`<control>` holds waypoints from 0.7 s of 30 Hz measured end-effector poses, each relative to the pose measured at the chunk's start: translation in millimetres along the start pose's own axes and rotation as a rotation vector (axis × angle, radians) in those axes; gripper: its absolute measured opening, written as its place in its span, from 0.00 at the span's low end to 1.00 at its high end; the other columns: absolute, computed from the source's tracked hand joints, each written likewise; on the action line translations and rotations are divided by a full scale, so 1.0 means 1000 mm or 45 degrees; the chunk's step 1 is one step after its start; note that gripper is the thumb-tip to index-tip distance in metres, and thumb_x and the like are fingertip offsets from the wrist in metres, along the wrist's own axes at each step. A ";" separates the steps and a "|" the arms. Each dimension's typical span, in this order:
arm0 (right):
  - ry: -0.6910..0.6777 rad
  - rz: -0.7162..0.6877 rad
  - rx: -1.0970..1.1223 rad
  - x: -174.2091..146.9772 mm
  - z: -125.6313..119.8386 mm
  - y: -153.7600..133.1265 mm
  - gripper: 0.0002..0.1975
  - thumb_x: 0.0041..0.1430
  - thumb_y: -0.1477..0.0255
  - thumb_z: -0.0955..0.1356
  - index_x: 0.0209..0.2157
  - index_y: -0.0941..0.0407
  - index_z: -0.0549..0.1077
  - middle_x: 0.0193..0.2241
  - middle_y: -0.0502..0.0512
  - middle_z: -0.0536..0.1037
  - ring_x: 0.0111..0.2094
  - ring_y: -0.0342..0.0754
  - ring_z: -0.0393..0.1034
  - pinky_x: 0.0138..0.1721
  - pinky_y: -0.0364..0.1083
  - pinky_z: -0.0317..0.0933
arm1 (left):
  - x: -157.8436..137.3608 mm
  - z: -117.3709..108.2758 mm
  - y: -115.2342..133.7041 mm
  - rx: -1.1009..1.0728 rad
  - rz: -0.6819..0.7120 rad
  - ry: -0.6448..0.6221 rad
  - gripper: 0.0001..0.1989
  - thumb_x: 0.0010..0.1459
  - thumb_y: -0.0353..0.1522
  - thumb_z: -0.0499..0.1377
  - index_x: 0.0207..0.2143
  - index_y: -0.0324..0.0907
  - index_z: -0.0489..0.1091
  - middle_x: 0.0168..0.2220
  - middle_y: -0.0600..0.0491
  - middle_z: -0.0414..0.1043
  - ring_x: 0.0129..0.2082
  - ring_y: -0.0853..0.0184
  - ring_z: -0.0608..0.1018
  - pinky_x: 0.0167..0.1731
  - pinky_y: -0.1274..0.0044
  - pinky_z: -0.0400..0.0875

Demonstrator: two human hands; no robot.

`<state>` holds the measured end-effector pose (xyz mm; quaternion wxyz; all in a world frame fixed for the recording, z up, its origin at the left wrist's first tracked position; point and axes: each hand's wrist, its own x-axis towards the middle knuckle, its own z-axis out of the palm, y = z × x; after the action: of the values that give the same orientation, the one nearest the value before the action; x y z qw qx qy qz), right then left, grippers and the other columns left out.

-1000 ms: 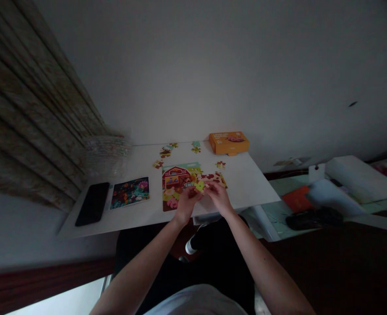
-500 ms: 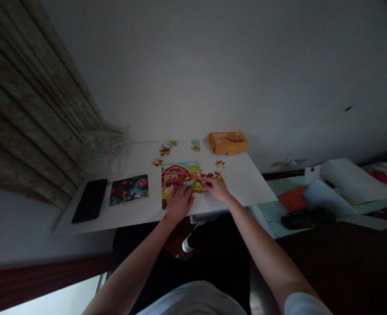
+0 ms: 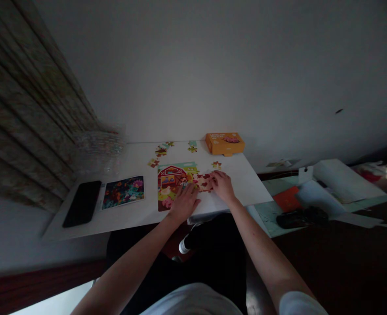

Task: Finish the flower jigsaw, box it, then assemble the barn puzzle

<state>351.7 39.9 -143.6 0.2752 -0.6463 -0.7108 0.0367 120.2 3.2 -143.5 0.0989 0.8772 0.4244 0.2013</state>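
Observation:
A partly joined jigsaw puzzle (image 3: 173, 179) with a red barn lies on the white table. My left hand (image 3: 184, 203) rests flat on its lower right part, fingers stretched out, holding nothing and covering some of the picture. Brown-and-white cow puzzle pieces (image 3: 203, 181) extend from the puzzle's right side. At their right end, my right hand (image 3: 223, 186) has its fingers bent and closed on a cow piece; its fingertips are partly hidden. Loose puzzle pieces lie behind the puzzle: a group (image 3: 162, 150), a green one (image 3: 192, 147) and one nearer the right hand (image 3: 216, 164).
An orange box (image 3: 225, 143) stands at the back against the wall. To the left lie a colourful picture card (image 3: 123, 192) and a black phone-like slab (image 3: 82, 204). Clear plastic wrap (image 3: 99, 146) sits by the curtain. A lower surface with an open white box (image 3: 340, 181) is at right.
My right hand has moved right along the cow pieces to their outer end. My left hand has slid right on the puzzle, uncovering a pink pig. The whole view has shifted slightly.

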 end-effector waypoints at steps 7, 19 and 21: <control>-0.019 -0.004 -0.019 -0.007 0.010 0.008 0.16 0.70 0.65 0.65 0.54 0.52 0.78 0.58 0.60 0.77 0.58 0.60 0.69 0.61 0.61 0.58 | 0.023 0.003 -0.012 0.034 0.074 -0.144 0.26 0.65 0.22 0.50 0.60 0.51 0.72 0.65 0.46 0.69 0.67 0.56 0.69 0.69 0.53 0.54; -0.001 -0.031 0.000 -0.008 0.009 0.007 0.17 0.69 0.66 0.65 0.55 0.51 0.77 0.58 0.60 0.77 0.59 0.60 0.69 0.60 0.62 0.58 | 0.018 0.002 -0.017 -0.005 0.161 -0.175 0.21 0.70 0.29 0.52 0.62 0.49 0.70 0.67 0.45 0.67 0.70 0.57 0.65 0.70 0.53 0.50; 0.004 -0.042 -0.005 -0.009 0.009 0.007 0.17 0.69 0.65 0.65 0.54 0.51 0.77 0.58 0.60 0.77 0.59 0.60 0.69 0.61 0.61 0.58 | 0.013 -0.002 -0.018 0.005 0.188 -0.177 0.20 0.72 0.35 0.52 0.64 0.50 0.68 0.68 0.45 0.65 0.71 0.57 0.64 0.71 0.53 0.46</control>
<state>354.3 35.5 -156.7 0.2756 -0.6351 -0.7210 0.0298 114.1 24.6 -144.6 0.1115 0.9182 0.3512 0.1458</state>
